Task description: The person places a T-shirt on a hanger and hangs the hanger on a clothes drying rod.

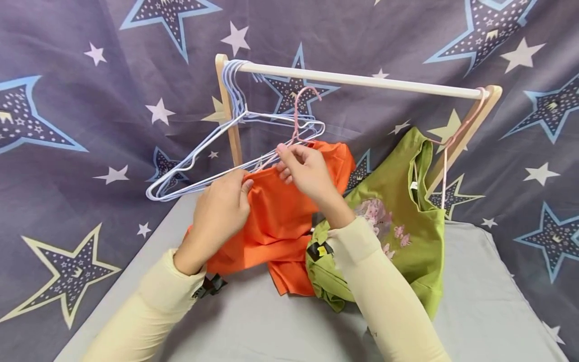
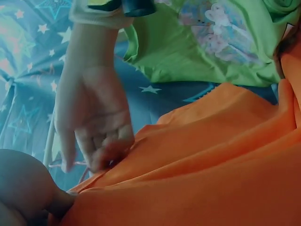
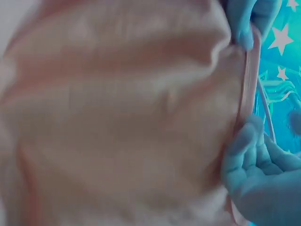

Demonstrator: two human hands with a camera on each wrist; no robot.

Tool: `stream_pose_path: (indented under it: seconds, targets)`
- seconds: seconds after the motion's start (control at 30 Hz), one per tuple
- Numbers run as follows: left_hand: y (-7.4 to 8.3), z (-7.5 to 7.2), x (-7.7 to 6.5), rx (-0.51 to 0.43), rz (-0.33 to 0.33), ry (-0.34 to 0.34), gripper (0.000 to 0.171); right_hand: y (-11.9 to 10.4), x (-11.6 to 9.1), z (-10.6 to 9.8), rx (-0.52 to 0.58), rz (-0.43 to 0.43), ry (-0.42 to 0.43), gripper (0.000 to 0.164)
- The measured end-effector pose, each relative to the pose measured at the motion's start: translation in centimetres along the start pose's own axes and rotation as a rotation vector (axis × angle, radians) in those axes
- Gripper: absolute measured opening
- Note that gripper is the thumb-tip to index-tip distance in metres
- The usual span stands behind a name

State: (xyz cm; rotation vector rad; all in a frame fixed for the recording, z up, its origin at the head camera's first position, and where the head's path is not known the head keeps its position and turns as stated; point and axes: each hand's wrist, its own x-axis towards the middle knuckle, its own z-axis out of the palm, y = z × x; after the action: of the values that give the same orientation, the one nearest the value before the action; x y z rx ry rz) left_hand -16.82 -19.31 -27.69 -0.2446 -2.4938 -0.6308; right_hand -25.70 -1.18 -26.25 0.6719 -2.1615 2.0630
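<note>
An orange shirt [image 1: 282,216] hangs in folds between my hands, with a pink hanger [image 1: 296,113] at its neckline and the hook standing up free of the rail. My left hand [image 1: 221,211] pinches the shirt's upper edge between thumb and fingers. Close to the hanger's neck, my right hand [image 1: 305,171] is at the same edge, thumb extended and fingers loosely bent. In the left wrist view, the right hand's fingertips [image 2: 110,155] meet the orange cloth. The banded edge of the shirt [image 3: 247,89] runs between both hands in the right wrist view.
A rack with a white rail [image 1: 362,80] and wooden legs stands behind. Several pale blue hangers [image 1: 194,156] hang at its left end. To the right, a green sleeveless top [image 1: 407,241] hangs on another pink hanger [image 1: 466,120]. Grey cloth [image 1: 479,281] covers the table.
</note>
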Motion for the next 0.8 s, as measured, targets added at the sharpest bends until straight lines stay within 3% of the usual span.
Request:
stream_pose_path:
  seconds: [0.07,0.17,0.3,0.43,0.5,0.57,0.7,0.73,0.8]
  targets:
    - [0.3,0.3,0.0,-0.005,0.025,0.008,0.014,-0.3,0.0,0.6,0.171,0.103,-0.005,0.028]
    - [0.3,0.3,-0.4,-0.005,0.047,0.023,0.028,-0.2,-0.1,1.0,0.347,0.171,0.054,0.02]
    - [-0.4,-0.4,-1.7,0.041,0.013,0.082,0.059,0.1,0.0,0.9,0.419,0.168,0.121,0.018]
    - [-1.6,-0.8,-3.7,0.074,-0.013,0.174,0.063,0.3,0.1,0.5,0.455,0.153,0.186,0.019]
    - [-2.4,-0.7,-4.7,0.066,-0.042,0.181,0.068,0.3,0.1,0.3,0.473,0.136,0.222,0.018]
    - [-3.4,-0.5,-5.5,0.036,-0.091,0.12,0.079,0.2,0.1,0.3,0.488,0.108,0.25,0.018]
    - [-5.5,0.4,-6.4,-0.062,-0.204,-0.067,0.098,-0.2,0.0,0.3,0.497,0.06,0.256,0.017]
    - [-6.0,0.7,-6.6,-0.088,-0.221,-0.09,0.095,-0.3,-0.1,0.3,0.5,0.051,0.252,0.016]
    - [-6.6,1.3,-7.0,-0.101,-0.223,-0.107,0.068,-0.5,-0.1,0.3,0.508,0.041,0.239,0.016]
